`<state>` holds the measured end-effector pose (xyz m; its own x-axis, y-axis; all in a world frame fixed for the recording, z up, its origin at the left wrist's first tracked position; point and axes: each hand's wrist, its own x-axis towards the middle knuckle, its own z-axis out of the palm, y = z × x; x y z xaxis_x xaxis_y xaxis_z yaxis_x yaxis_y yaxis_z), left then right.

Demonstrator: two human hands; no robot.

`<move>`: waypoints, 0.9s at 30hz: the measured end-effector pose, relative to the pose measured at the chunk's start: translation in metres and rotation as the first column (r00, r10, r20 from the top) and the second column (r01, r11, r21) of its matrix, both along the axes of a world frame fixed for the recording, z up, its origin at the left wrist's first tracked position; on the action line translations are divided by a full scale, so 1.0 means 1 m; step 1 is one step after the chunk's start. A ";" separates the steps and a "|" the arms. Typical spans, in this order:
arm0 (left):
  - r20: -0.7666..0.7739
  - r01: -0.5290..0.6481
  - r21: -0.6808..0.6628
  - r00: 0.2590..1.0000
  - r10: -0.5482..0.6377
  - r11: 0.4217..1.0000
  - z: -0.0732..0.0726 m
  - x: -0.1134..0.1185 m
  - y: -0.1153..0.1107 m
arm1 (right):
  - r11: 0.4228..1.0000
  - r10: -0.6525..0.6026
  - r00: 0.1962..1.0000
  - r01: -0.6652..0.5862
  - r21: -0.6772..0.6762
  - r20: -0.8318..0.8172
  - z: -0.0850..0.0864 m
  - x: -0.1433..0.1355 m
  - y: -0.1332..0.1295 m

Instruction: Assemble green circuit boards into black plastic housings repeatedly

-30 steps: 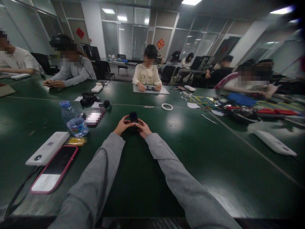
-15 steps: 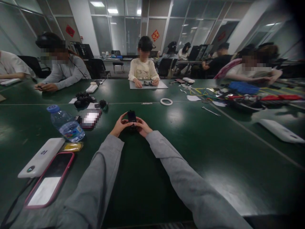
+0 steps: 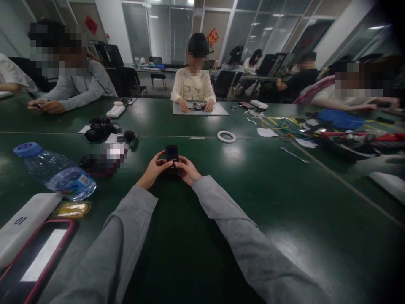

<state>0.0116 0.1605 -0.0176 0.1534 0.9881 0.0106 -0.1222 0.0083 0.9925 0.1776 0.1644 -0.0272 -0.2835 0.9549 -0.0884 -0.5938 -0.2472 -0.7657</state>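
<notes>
A small black device with a dark screen stands upright between my two hands, just above or on the green table; I cannot tell if it touches the tabletop. My left hand grips its left side, thumb reaching across the lower front. From the right, my right hand closes on the same device, its thumb also at the lower front. Fingers behind the device are hidden. Its exact kind is too small to make out.
To the left are a water bottle, a white power bank, a yellow packet and a red-cased phone. Ahead lie a white ring and a wrench. A person sits opposite; cables clutter the right.
My view has shifted closer, so the bottle and phone appear larger and farther left. Both hands keep their hold on the black device, whose screen now shows a faint bluish tint.
</notes>
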 end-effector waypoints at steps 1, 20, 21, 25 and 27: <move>0.017 -0.016 0.000 1.000 0.016 1.000 0.001 0.001 -0.001 | 1.000 0.002 1.000 -0.002 0.007 -0.001 -0.001 -0.001 0.001; -0.001 -0.026 0.059 1.000 0.026 0.998 -0.001 0.000 -0.014 | 0.998 -0.062 0.997 0.061 0.017 0.054 -0.001 -0.006 -0.015; 0.011 -0.025 0.053 1.000 0.025 0.998 -0.001 0.000 -0.014 | 0.999 -0.053 0.997 0.052 0.016 0.059 -0.001 -0.006 -0.016; 0.055 -0.035 0.051 0.998 0.032 0.998 -0.006 -0.001 -0.010 | 0.999 -0.050 0.997 0.049 0.020 0.057 -0.002 -0.006 -0.015; 0.074 -0.042 0.058 0.997 0.038 0.997 -0.008 0.000 -0.008 | 0.998 -0.053 0.997 0.051 0.032 0.057 -0.003 -0.007 -0.015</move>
